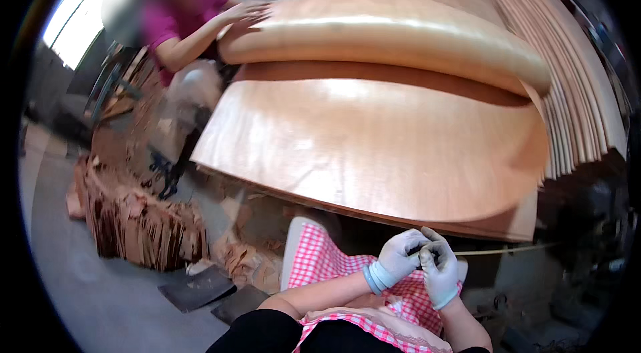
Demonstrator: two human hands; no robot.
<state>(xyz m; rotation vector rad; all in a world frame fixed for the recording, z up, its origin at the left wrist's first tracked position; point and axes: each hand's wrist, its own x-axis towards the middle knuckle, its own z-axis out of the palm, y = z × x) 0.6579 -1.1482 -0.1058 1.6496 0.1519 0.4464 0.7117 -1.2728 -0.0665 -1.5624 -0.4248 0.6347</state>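
head view: both forearms up from lower edge, wrists bent inward; gloved left hand (398, 256) and right hand (441, 274) meet before pink gingham apron (317, 256). wood veneer sheet (360, 146) just beyond the fingers (427, 261), far part curled into a roll (374, 26), co-worker's hand (247, 14) on its left end. fingers bent, tips together; cannot tell if anything pinched.

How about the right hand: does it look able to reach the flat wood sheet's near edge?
Probably yes: the right hand appears close to the flat wood sheet's near edge, with nothing visibly between them, though its fingers are together with the left hand's.
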